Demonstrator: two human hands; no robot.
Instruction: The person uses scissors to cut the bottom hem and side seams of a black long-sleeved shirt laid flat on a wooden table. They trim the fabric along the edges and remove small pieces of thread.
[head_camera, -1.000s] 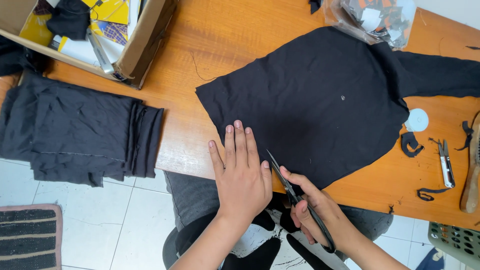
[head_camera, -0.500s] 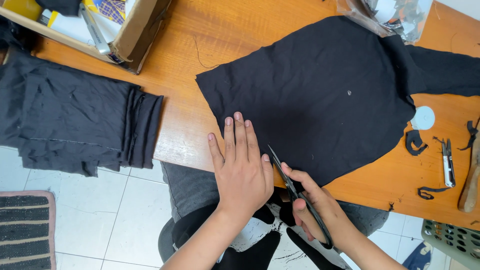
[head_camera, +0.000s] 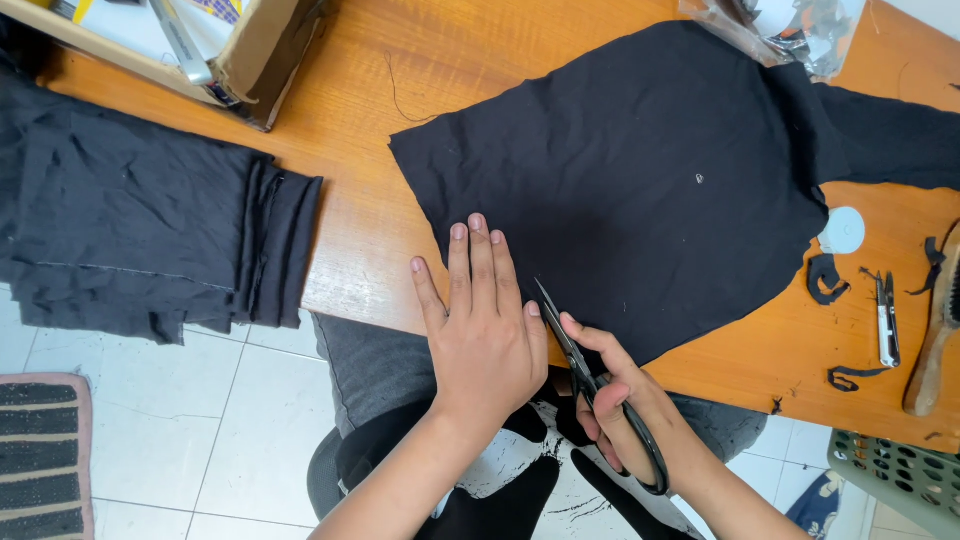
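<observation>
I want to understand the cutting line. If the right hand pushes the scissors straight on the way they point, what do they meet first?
The right hand points the scissors up and slightly left. Their tips already sit at the near edge of the black cloth, beside the left hand, so more cloth probably comes first.

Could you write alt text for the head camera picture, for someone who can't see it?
Seen from above, a person's right hand works black scissors into the near edge of a black cloth on a wooden table, while the left hand presses the cloth flat. Folded dark fabric lies at the left.
</observation>
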